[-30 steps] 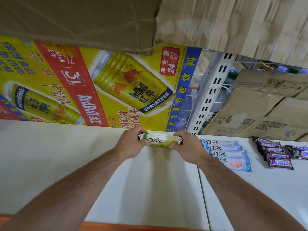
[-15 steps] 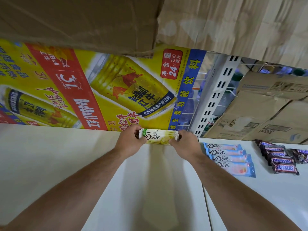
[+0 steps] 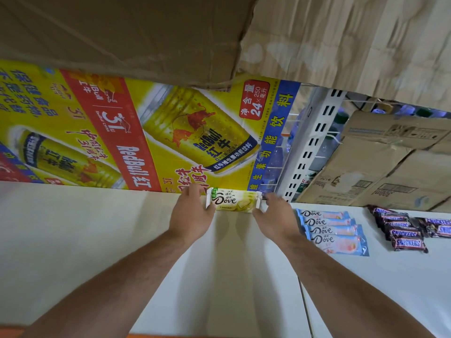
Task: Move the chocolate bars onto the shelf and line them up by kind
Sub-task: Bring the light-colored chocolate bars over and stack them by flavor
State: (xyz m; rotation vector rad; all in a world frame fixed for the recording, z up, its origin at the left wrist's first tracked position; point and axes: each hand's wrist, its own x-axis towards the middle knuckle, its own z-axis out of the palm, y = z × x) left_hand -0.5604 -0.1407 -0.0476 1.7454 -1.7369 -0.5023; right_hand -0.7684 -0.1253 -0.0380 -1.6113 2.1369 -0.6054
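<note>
White shelf (image 3: 97,240) boards lie under my arms, and at the far side stands a big yellow drink poster (image 3: 122,132) with cans on it. Brown cardboard (image 3: 122,32) hangs over the top. My yellow Dove bar (image 3: 231,201) lies flat on the shelf at the far edge, right up against the poster. My left hand (image 3: 190,215) is at its left end, with the thumb touching the wrapper and the fingers loose and fairly straight. My right hand (image 3: 275,215) is at its right end, touching it, and its fingers are loose too. To the right, a little nearer, four blue Dove bars (image 3: 334,230) lie in a neat row, one against the next. Farther right lie dark Snickers bars (image 3: 402,230), packed close together. Behind them, past a white post (image 3: 314,142) with slots, brown boxes (image 3: 390,162) are stacked.
</note>
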